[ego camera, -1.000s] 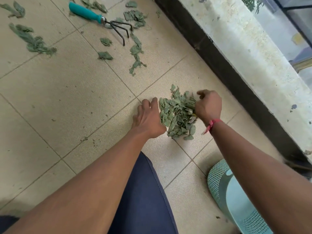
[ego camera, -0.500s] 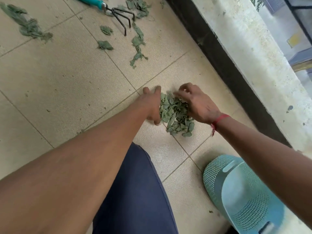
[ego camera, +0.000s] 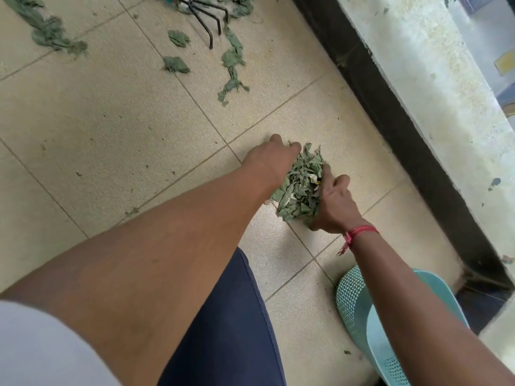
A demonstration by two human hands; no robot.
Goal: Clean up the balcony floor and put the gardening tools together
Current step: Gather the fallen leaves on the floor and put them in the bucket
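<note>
A heap of dry green leaves (ego camera: 300, 185) sits on the beige tiled floor (ego camera: 111, 112), pressed between both hands. My left hand (ego camera: 271, 161) cups its left side and my right hand (ego camera: 334, 204), with a red thread at the wrist, cups its right side. The bunch looks squeezed and slightly raised. A hand rake (ego camera: 204, 16) with dark metal prongs lies at the top edge; its teal handle is almost out of view. Loose leaves (ego camera: 232, 68) trail below the rake, and more leaves (ego camera: 50, 34) lie at the top left.
A pale teal perforated basket (ego camera: 354, 305) lies on the floor at the lower right, under my right forearm. A low whitish wall (ego camera: 434, 87) with a dark base strip runs along the right side. My knee in dark blue cloth (ego camera: 228, 330) fills the bottom middle.
Both hands have closed in on the heap from either side, squeezing it into a tighter, taller bunch. The view has dipped, so the rake sits nearer the top edge.
</note>
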